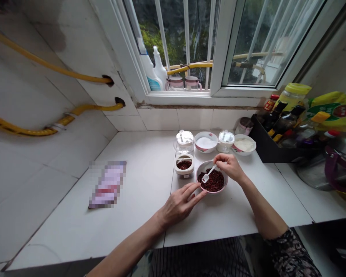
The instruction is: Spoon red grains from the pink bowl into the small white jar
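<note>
One open jar (184, 165) with dark-red grains, left of one bowl (212, 181) of same grains. Left hand (182, 204), grip loosely open, is touching bowl's near-left rim. Right hand (228, 166), grip closed on one white spoon (207, 177), is above bowl.

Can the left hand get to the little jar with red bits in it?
Probably, yes. The left hand is touching the bowl, but the jar is close by, with just bare counter in between.
</note>
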`<state>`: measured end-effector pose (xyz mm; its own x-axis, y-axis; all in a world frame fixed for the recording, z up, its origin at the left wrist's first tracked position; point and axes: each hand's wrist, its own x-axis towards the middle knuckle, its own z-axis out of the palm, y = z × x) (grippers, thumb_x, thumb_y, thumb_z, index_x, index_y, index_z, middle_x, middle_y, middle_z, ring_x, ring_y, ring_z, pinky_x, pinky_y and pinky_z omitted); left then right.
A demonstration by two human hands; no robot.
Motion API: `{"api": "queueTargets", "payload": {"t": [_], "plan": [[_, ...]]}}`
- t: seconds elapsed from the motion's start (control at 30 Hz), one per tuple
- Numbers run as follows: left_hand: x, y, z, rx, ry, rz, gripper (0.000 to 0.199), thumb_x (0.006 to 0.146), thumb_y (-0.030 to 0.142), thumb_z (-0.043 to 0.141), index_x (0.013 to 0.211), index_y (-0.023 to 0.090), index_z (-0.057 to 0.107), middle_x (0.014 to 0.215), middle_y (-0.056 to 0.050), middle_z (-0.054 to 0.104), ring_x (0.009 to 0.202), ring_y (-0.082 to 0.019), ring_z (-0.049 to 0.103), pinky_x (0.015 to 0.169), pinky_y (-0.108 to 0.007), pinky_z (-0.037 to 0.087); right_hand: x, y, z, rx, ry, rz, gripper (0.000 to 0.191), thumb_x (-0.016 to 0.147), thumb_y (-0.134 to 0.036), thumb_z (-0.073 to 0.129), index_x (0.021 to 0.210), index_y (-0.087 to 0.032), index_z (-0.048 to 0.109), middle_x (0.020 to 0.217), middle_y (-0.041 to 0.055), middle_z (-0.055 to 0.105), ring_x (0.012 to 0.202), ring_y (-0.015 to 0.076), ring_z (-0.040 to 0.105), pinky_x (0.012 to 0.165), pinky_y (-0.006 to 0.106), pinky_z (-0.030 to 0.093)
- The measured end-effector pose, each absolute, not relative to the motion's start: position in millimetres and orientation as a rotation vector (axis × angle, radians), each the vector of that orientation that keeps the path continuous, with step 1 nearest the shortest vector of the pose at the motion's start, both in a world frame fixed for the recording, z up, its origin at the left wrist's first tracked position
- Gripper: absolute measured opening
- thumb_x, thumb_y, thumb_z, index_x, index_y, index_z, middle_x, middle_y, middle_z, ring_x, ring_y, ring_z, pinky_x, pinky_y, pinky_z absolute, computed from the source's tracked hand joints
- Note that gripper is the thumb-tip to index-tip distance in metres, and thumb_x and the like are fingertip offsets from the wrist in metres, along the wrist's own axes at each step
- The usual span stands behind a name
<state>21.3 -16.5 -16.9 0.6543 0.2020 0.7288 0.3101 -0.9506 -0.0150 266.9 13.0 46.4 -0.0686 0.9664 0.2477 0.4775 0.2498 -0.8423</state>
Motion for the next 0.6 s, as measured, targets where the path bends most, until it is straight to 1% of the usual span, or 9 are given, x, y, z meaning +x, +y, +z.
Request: {"api": "queueTargets", "payload": {"t": [0.03, 0.1, 0.17, 0.2, 0.27, 0.33, 0.43, 0.5, 0.6], "plan": [[21.4, -16.6, -16.8, -2.729, -0.425, -1.176, 0.045, 0.09, -0.001, 0.044, 0.129, 0.016, 0.057, 0.119, -0.015, 0.06, 0.112, -0.022, 0.061, 0.088, -0.036, 0.06, 267.2, 12.9, 46.3, -1.359, -1.709, 0.666, 0.015, 0.071, -0.02, 0.048, 0.066, -0.019, 0.063, 0.057, -0.0025, 0.059, 0.053, 0.0119, 0.05, 0.056, 0.024, 0.04], [21.4, -16.9, -17.0, -2.729, -0.424, -1.18, 0.045, 0.089, -0.001, 0.045, 0.129, 0.015, 0.057, 0.12, -0.015, 0.06, 0.112, -0.022, 0.061, 0.087, -0.036, 0.06, 265.9, 12.1, 45.7, -1.375, -1.783, 0.509, 0.016, 0.072, -0.018, 0.05, 0.065, -0.019, 0.064, 0.059, -0.0011, 0.064, 0.057, 0.0131, 0.053, 0.067, 0.027, 0.043], [21.1, -17.2, -17.5, -2.732, -0.425, -1.179, 0.045, 0.09, -0.001, 0.044, 0.129, 0.015, 0.057, 0.12, -0.015, 0.06, 0.112, -0.022, 0.061, 0.087, -0.036, 0.06, 263.0, 10.9, 44.9, -1.379, -1.854, 0.419, 0.017, 0.073, -0.015, 0.051, 0.064, -0.02, 0.064, 0.062, -0.0002, 0.068, 0.062, 0.0143, 0.055, 0.077, 0.03, 0.044], [20.9, -17.4, -17.8, -2.734, -0.429, -1.174, 0.045, 0.09, -0.001, 0.044, 0.13, 0.016, 0.057, 0.12, -0.014, 0.06, 0.113, -0.022, 0.06, 0.088, -0.036, 0.06, 261.7, 10.4, 44.5, -1.376, -1.878, 0.411, 0.018, 0.073, -0.014, 0.051, 0.064, -0.02, 0.064, 0.064, -0.0001, 0.069, 0.064, 0.0148, 0.056, 0.08, 0.031, 0.044], [20.4, -17.4, -18.3, -2.738, -0.44, -1.16, 0.045, 0.091, 0.0, 0.043, 0.13, 0.016, 0.057, 0.12, -0.014, 0.06, 0.114, -0.022, 0.06, 0.088, -0.036, 0.06, 260.3, 10.1, 44.0, -1.364, -1.897, 0.436, 0.018, 0.073, -0.013, 0.05, 0.064, -0.02, 0.064, 0.065, 0.0, 0.069, 0.065, 0.0151, 0.057, 0.079, 0.031, 0.044], [20.1, -17.3, -18.6, -2.742, -0.444, -1.153, 0.046, 0.091, 0.0, 0.044, 0.131, 0.017, 0.057, 0.121, -0.014, 0.06, 0.113, -0.022, 0.06, 0.088, -0.036, 0.06, 261.4, 11.0, 44.0, -1.352, -1.879, 0.494, 0.018, 0.074, -0.013, 0.049, 0.065, -0.019, 0.064, 0.064, -0.0002, 0.068, 0.063, 0.0145, 0.056, 0.072, 0.028, 0.044], [20.3, -17.1, -18.2, -2.744, -0.434, -1.163, 0.046, 0.09, -0.001, 0.044, 0.131, 0.017, 0.057, 0.12, -0.014, 0.06, 0.113, -0.022, 0.06, 0.088, -0.035, 0.06, 264.4, 12.7, 43.7, -1.361, -1.832, 0.575, 0.018, 0.073, -0.014, 0.049, 0.067, -0.018, 0.065, 0.062, -0.0009, 0.065, 0.058, 0.0133, 0.054, 0.06, 0.024, 0.041], [20.7, -17.2, -17.8, -2.739, -0.43, -1.172, 0.046, 0.09, -0.001, 0.045, 0.13, 0.016, 0.057, 0.12, -0.014, 0.06, 0.113, -0.022, 0.06, 0.088, -0.035, 0.06, 264.2, 12.8, 43.3, -1.372, -1.838, 0.546, 0.018, 0.073, -0.013, 0.049, 0.066, -0.019, 0.065, 0.06, -0.0012, 0.065, 0.058, 0.0132, 0.054, 0.062, 0.025, 0.041], [21.1, -17.4, -17.6, -2.736, -0.436, -1.164, 0.045, 0.09, 0.0, 0.045, 0.13, 0.016, 0.058, 0.12, -0.015, 0.06, 0.114, -0.023, 0.06, 0.089, -0.036, 0.06, 260.3, 11.1, 43.3, -1.352, -1.893, 0.476, 0.019, 0.073, -0.012, 0.05, 0.063, -0.02, 0.065, 0.062, -0.0006, 0.067, 0.062, 0.0139, 0.055, 0.075, 0.029, 0.044]]}}
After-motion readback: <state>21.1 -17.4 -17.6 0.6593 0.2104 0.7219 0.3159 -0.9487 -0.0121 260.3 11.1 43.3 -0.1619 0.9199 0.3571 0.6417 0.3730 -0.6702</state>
